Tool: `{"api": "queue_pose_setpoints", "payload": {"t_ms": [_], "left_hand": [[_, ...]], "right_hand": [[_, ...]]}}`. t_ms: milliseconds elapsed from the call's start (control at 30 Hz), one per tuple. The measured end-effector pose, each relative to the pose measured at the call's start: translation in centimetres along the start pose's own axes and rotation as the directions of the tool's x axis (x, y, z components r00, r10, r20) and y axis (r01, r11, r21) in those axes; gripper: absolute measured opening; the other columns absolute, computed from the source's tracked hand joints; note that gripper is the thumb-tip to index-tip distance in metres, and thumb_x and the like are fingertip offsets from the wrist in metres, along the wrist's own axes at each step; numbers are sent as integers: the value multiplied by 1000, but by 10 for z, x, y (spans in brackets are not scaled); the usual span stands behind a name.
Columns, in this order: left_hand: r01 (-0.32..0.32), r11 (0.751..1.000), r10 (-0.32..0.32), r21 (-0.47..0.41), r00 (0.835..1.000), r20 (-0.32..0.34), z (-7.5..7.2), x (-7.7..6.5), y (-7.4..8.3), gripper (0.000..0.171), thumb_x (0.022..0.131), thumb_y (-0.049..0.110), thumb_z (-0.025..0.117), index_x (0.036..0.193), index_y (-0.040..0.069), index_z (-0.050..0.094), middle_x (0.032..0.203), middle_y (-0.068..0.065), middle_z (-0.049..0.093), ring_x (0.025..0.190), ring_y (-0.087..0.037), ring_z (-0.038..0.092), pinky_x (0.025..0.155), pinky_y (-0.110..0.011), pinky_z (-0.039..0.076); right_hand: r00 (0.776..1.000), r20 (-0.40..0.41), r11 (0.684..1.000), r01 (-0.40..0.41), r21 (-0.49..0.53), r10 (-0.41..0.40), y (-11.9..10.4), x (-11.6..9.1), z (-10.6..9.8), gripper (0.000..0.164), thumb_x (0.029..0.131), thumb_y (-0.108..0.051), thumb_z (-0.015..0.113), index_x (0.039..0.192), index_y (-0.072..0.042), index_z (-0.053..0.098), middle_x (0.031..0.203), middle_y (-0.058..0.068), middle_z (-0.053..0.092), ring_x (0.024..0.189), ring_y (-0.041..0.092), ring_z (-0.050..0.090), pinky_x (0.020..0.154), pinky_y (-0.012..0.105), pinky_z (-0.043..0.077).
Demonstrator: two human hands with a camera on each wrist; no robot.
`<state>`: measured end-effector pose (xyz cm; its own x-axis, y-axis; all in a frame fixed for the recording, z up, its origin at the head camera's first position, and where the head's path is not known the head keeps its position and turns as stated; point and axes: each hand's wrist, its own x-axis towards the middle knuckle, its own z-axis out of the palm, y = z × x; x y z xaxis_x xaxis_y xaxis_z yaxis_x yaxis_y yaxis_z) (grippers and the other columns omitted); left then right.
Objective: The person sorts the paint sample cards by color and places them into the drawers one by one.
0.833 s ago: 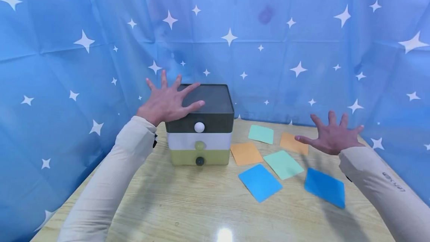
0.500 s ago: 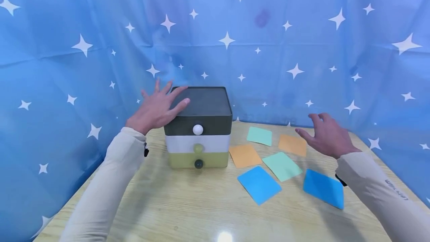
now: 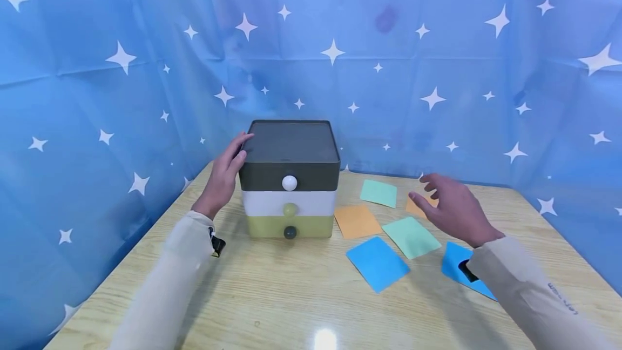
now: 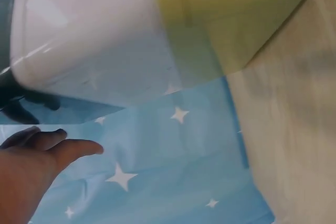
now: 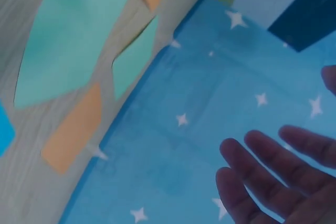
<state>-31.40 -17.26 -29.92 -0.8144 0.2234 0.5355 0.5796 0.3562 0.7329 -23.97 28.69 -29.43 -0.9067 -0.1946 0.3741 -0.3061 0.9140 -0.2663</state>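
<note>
A small drawer box stands on the table, its black top drawer (image 3: 311, 177) stacked over a white drawer (image 3: 262, 203) and an olive-green one (image 3: 264, 227), each with a round knob. My left hand (image 3: 221, 180) is at the box's left side, fingertips right at the upper edge, fingers fairly straight. In the left wrist view the fingers (image 4: 79, 148) lie beside the box's side wall. Over the paper squares hovers my right hand (image 3: 457, 209), its fingers relaxed and holding nothing. It partly covers an orange square (image 3: 415, 209), and the right sleeve covers part of a blue square (image 3: 454, 263).
Right of the box lie a second orange square (image 3: 357, 221), two mint-green squares (image 3: 378, 193) and another blue square (image 3: 378, 263), flat on the wooden table (image 3: 282, 296). A blue curtain (image 3: 389, 123) with white stars hangs behind and along the sides.
My left hand has come down from above the box's top-left corner to its left side. The right hand has moved left and its spread fingers have relaxed. The box and papers stay put.
</note>
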Motion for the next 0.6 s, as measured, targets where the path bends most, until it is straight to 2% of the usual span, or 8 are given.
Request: {"api": "queue_pose_setpoints", "payload": {"t_ms": [200,367,467,600], "left_hand": [[4,999,-6,-35,999,-51,6,-3,-7,50,110,36,29,157,19,34,170,3,15,159,-20,9,128,-52,12],[9,998,-14,-62,997,-76,8,-6,-13,50,110,31,31,157,16,32,170,1,17,158,-22,13,127,-52,16],[4,996,-11,-86,997,-79,11,-6,-14,51,110,30,32,158,14,29,170,-1,18,158,-23,15,127,-52,17],[13,994,-23,-110,996,-90,15,-5,-13,54,109,32,31,159,14,25,170,-2,17,157,-24,16,126,-53,18]], "right_hand": [[1000,-20,995,9,99,-7,-17,-4,11,48,102,-35,57,134,1,55,118,26,67,101,41,68,83,56,56],[1000,-11,978,24,205,-22,-36,-7,25,44,102,-35,58,133,-3,58,113,19,70,97,34,70,78,47,58],[1000,7,963,12,269,-14,-46,-4,32,41,102,-35,57,132,-7,59,112,14,71,98,29,70,80,44,58],[997,70,920,-46,389,20,-60,4,39,44,103,-40,56,136,-12,55,118,11,69,107,27,67,92,48,56]]}}
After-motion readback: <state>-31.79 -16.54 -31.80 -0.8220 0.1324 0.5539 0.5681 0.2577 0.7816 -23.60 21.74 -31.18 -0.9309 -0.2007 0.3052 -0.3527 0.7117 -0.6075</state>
